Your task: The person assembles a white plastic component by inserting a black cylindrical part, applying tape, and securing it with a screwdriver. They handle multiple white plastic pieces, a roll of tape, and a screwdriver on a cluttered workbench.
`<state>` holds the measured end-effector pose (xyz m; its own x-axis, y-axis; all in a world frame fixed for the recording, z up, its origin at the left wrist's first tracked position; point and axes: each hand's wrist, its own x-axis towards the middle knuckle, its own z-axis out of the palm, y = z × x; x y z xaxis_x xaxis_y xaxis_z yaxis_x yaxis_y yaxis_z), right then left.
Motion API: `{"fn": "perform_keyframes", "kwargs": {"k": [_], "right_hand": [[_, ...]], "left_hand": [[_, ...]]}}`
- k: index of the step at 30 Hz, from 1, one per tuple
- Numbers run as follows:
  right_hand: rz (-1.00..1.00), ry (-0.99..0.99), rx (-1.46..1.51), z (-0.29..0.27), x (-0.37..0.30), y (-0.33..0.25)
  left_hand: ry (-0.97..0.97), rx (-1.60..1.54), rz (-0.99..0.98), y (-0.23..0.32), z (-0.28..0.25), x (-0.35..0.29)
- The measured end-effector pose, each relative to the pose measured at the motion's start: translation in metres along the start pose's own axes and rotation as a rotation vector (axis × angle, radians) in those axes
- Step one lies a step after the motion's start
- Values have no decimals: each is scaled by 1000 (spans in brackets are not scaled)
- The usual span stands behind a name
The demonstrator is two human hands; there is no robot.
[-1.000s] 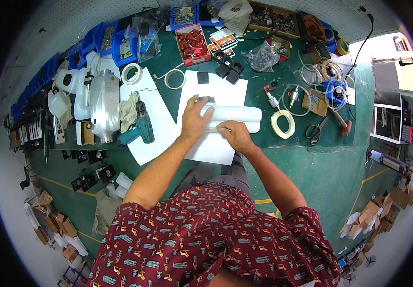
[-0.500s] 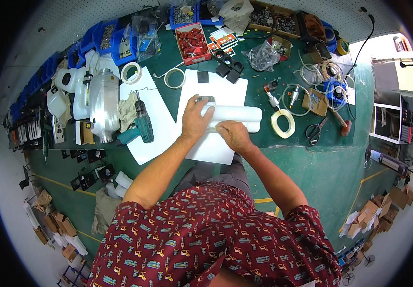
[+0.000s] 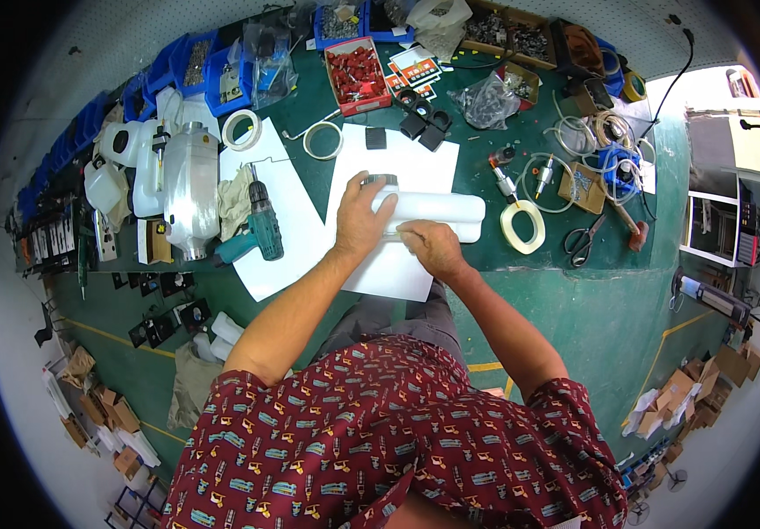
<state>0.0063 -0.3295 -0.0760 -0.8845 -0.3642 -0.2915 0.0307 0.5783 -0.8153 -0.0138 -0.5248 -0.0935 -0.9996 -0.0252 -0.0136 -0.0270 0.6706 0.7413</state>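
Observation:
A white plastic container [image 3: 441,207] with two rounded lobes lies on its side on a white sheet [image 3: 397,278]. At its left end is a dark ribbed cap [image 3: 381,180]. My left hand [image 3: 362,218] is wrapped round that end, thumb on the white surface and fingers by the cap. Against the near side of the container, my right hand [image 3: 433,249] has its fingertips pinched together. Whatever sits between them is too small and covered to name. Beyond the container, a black square piece [image 3: 375,139] lies on the sheet.
To the left lie a teal cordless drill [image 3: 263,225], tape rolls [image 3: 322,140] and a silver metal tank [image 3: 192,194]. On the right are a cream tape roll [image 3: 522,227], scissors [image 3: 582,244], a hammer [image 3: 636,232] and coiled tubing [image 3: 571,137]. A red parts box [image 3: 362,104] stands at the back.
Both hands stay at the container with almost the same grip. The whole view has shifted very slightly; nothing has plainly been picked up or let go.

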Motion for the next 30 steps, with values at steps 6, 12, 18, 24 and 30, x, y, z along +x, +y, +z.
{"fn": "perform_keyframes", "kwargs": {"k": [6, 12, 18, 24, 30], "right_hand": [[-2, -56, -37, -3, 2, 2], [-2, -31, -19, 0, 2, 1], [-83, -26, 29, 4, 7, 6], [22, -92, 108, 0, 9, 2], [23, -146, 132, -3, 11, 6]], "left_hand": [[-3, 8, -21, 0, 0, 0], [-6, -5, -32, 2, 0, 0], [6, 6, -37, 1, 2, 1], [3, 8, -33, 0, 2, 0], [-16, 26, -42, 0, 3, 0]]}}
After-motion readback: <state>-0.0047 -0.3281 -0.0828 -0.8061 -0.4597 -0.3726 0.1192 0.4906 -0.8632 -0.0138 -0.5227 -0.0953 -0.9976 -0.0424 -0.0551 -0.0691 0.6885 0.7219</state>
